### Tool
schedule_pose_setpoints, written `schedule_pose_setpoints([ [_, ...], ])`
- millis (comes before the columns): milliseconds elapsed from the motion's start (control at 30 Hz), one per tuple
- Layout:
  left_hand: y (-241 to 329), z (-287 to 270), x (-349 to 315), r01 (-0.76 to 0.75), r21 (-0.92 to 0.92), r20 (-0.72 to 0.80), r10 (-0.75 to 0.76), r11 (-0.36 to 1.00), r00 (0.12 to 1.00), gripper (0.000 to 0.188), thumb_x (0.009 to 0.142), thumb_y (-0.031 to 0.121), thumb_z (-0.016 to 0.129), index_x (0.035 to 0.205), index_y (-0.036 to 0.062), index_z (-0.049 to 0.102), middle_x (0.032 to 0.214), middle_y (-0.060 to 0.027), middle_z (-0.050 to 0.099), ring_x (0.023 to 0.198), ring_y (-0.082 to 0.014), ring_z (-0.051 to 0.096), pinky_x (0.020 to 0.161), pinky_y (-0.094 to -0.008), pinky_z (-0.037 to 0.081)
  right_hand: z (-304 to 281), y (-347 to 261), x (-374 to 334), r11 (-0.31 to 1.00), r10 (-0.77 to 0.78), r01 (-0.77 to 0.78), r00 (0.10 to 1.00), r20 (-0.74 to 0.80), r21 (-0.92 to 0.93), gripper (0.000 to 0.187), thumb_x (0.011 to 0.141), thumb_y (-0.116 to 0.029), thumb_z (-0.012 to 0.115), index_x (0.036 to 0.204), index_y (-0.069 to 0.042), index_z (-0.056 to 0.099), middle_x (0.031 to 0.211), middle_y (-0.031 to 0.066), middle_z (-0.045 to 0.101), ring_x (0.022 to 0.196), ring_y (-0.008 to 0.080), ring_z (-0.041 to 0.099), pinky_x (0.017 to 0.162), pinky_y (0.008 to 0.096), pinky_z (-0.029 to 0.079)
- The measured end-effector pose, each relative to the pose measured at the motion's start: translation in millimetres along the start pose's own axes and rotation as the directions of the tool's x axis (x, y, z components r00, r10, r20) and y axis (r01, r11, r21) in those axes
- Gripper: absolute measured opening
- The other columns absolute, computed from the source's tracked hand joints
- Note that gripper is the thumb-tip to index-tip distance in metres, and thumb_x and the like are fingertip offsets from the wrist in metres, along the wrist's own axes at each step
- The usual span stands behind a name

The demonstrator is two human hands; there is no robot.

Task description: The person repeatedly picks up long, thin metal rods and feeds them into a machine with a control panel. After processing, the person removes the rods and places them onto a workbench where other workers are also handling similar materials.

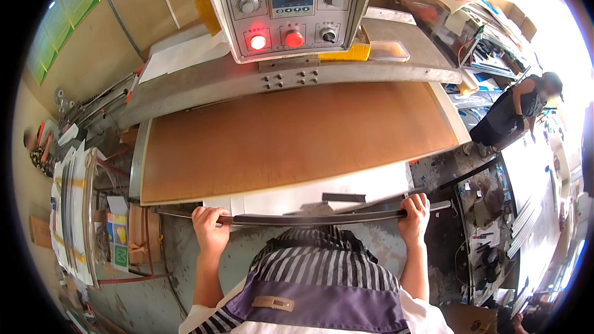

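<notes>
A long dark bar (pixel 315 219), slightly bowed, runs level across in front of my body, with a thinner rod-like end showing on the left. My left hand (pixel 210 227) is closed around it near the left end. Near the other end my right hand (pixel 413 216) grips it, and a paler tip sticks out to the right. Just beyond the bar lies a white sheet (pixel 284 198), with a short dark strip (pixel 344 197) on it. The broad brown board (pixel 297 136) of a machine slopes over the far part of that sheet.
A control box (pixel 291 12) with knobs, a display and a lit red lamp stands above a metal beam (pixel 297 77). At left a rack (pixel 93 210) holds stacked sheets. On the right are a cluttered workbench (pixel 532 210) and a standing person (pixel 516 111); another person (pixel 42 151) shows far left.
</notes>
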State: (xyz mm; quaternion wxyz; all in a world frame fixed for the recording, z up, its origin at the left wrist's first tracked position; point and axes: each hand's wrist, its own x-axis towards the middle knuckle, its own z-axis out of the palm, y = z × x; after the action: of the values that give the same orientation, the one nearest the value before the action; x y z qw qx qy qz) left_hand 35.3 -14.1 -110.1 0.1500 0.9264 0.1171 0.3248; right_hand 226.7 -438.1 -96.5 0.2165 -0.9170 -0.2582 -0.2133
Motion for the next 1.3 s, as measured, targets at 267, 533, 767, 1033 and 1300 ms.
schedule_pose_setpoints([
  [267, -13, 8, 16, 0.006, 0.016, 0.211, -0.009, 1.000, 0.978, 0.026, 0.066, 0.006, 0.074, 0.087, 0.0102, 0.058, 0.077, -0.0033, 0.058, 0.079, -0.0256, 0.054, 0.084, -0.0403, 0.039, 34, 14, 47, 0.992, -0.094, 0.091, 0.995, 0.024, 0.089, 0.020, 0.055, 0.011, 0.054, 0.067, -0.004, 0.050, 0.074, 0.0098, 0.051, 0.081, 0.0325, 0.051, 0.069, 0.0410, 0.042],
  [533, -46, 52, 52, 0.037, 0.150, 0.173, -0.063, 0.988, 0.983, 0.026, 0.069, 0.013, 0.075, 0.089, 0.0070, 0.059, 0.093, -0.0088, 0.055, 0.093, -0.0304, 0.053, 0.085, -0.0445, 0.040, 113, 44, 126, 0.956, -0.268, 0.240, 0.949, 0.166, 0.168, 0.029, 0.053, 0.008, 0.059, 0.076, -0.007, 0.051, 0.082, 0.0091, 0.052, 0.087, 0.0317, 0.050, 0.075, 0.0411, 0.044],
  [767, -117, 132, 112, 0.080, 0.059, 0.162, -0.088, 0.995, 0.983, 0.024, 0.071, 0.014, 0.075, 0.092, 0.0061, 0.065, 0.094, -0.0096, 0.054, 0.092, -0.0308, 0.054, 0.081, -0.0430, 0.045, 212, 74, 209, 0.936, -0.350, 0.336, 0.919, 0.181, 0.103, 0.027, 0.059, 0.002, 0.060, 0.085, -0.005, 0.058, 0.090, 0.0097, 0.054, 0.096, 0.0308, 0.052, 0.082, 0.0397, 0.046],
  [1033, -192, 222, 206, 0.203, 0.044, 0.163, -0.208, 0.978, 0.965, 0.027, 0.070, 0.012, 0.074, 0.094, 0.0022, 0.068, 0.096, -0.0122, 0.061, 0.095, -0.0307, 0.057, 0.084, -0.0393, 0.046, 334, 95, 305, 0.902, -0.394, 0.425, 0.882, 0.259, -0.074, 0.023, 0.075, -0.007, 0.057, 0.097, -0.007, 0.064, 0.100, 0.0088, 0.059, 0.103, 0.0266, 0.056, 0.087, 0.0373, 0.051],
  [1300, -214, 281, 216, 0.283, 0.239, 0.077, -0.309, 0.929, 0.948, 0.049, 0.079, 0.028, 0.072, 0.122, 0.0075, 0.059, 0.131, -0.0191, 0.050, 0.124, -0.0370, 0.044, 0.106, -0.0464, 0.035, 348, 89, 311, 0.975, -0.184, 0.214, 0.923, 0.339, -0.052, 0.030, 0.079, -0.008, 0.053, 0.107, -0.002, 0.061, 0.114, 0.0171, 0.062, 0.114, 0.0321, 0.055, 0.094, 0.0412, 0.048],
])
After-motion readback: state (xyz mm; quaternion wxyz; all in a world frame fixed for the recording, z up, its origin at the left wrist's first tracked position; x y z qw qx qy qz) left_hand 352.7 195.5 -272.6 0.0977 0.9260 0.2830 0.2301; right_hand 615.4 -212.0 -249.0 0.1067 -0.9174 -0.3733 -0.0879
